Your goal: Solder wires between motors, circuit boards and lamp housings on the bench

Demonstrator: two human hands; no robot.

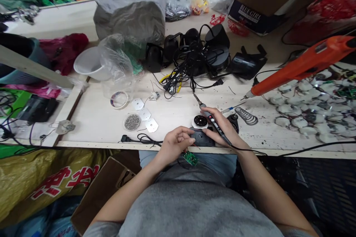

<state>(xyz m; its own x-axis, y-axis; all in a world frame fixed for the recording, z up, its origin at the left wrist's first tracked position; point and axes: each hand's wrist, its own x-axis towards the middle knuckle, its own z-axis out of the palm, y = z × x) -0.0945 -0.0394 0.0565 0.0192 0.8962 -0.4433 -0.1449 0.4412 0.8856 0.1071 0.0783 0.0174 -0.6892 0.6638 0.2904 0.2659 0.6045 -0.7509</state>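
My right hand (222, 127) is wrapped round a grey soldering iron (213, 121), its tip pointing up and away over the bench. The fingertips of that hand also rest by a dark grey housing (201, 137) at the bench's front edge. A round black disc with a white rim (200, 121) sits on top of the housing. On the housing's left, my left hand (176, 141) has thumb and fingers pinched together; what is between them is too small to make out. Just below those fingers, a green circuit board (190, 158) hangs over the bench edge with thin wires.
Left lie a dish of small metal screws (131, 122), white plates (144, 114) and a tape roll (119, 100). Black cabled housings (194, 50) are heaped behind. An orange electric screwdriver (300, 66) hangs at the right, near wired motors (303, 111) and a coil spring (246, 115).
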